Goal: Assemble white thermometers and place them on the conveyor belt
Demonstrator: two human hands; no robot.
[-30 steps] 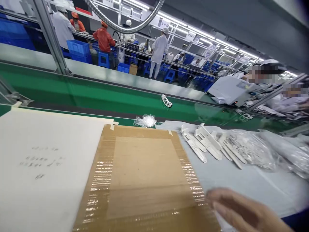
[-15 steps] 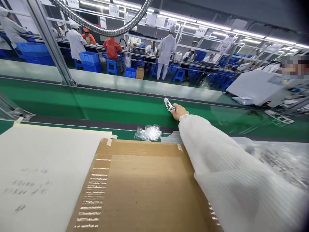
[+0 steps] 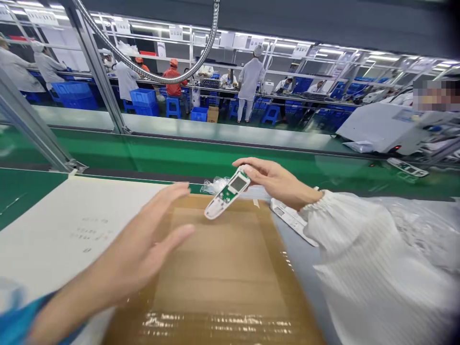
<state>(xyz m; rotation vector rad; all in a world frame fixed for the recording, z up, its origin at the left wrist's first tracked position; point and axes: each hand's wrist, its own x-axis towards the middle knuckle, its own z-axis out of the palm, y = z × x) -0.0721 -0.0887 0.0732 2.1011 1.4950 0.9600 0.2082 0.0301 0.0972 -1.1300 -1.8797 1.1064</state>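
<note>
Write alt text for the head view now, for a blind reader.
A bare-handed person's right grip holds a white casing with a green circuit board above taped cardboard; the left grip, open, is nearby. Behind lies a green strip, with workers beyond.

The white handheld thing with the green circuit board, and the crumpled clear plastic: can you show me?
White handheld thing with green circuit board (image 3: 227, 193): head view, on its green board.
Crumpled clear plastic (image 3: 214, 185): head view, on its crinkled middle.

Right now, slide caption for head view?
Right hand holds white elongated shell with green circuit board over brown taped cardboard; left hand open nearby.
</note>
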